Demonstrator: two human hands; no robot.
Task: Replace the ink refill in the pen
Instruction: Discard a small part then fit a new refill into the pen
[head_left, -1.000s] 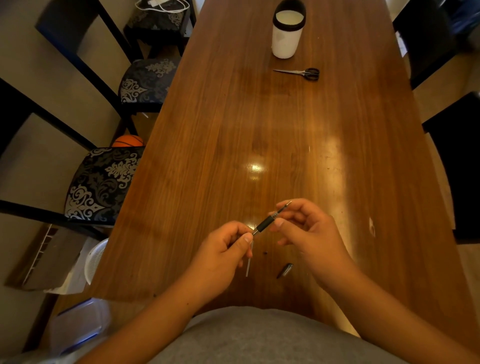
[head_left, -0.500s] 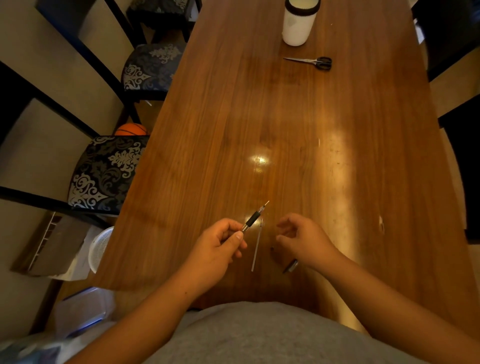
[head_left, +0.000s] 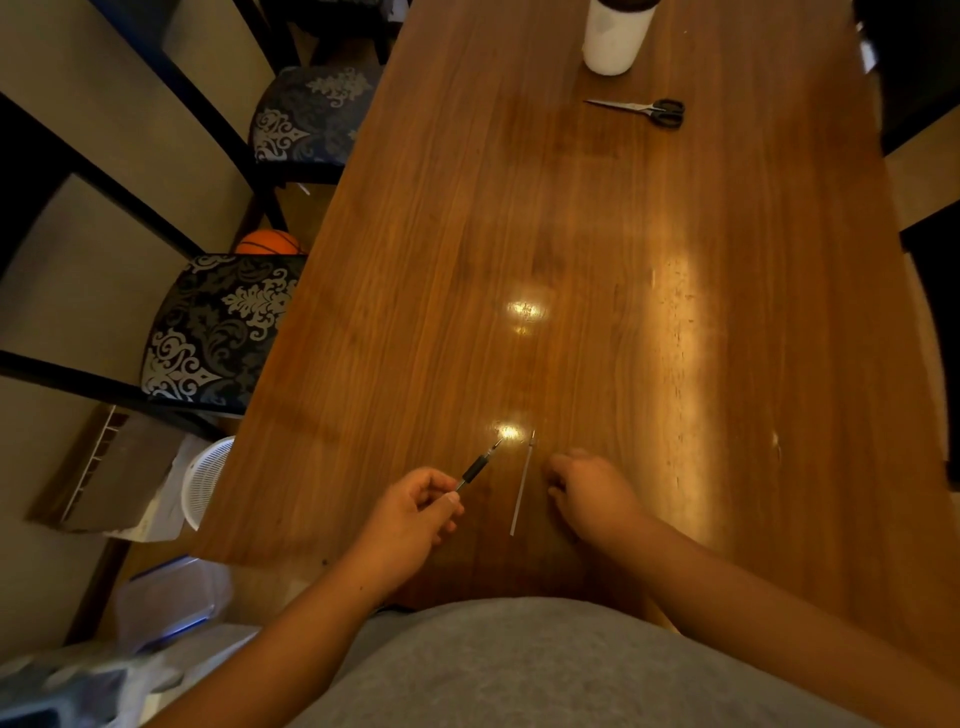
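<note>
My left hand (head_left: 410, 514) pinches the rear end of a slim pen (head_left: 475, 470) with a black grip, its metal tip pointing up and to the right just above the wooden table (head_left: 571, 234). A thin pale ink refill (head_left: 521, 493) lies on the table between my hands, nearly upright in the picture. My right hand (head_left: 592, 493) rests palm down just right of the refill, fingers loosely curled and apart, with nothing seen in it. The small dark pen part is hidden under that hand or wrist.
A white cup (head_left: 613, 36) with a dark rim stands at the far end, and black-handled scissors (head_left: 644, 108) lie near it. Patterned chairs (head_left: 218, 332) line the left side, with an orange ball (head_left: 270, 242) on the floor behind them.
My right hand let go of the pen and dropped to the table beside the refill. My left hand now holds the pen alone, and has shifted it slightly left.
</note>
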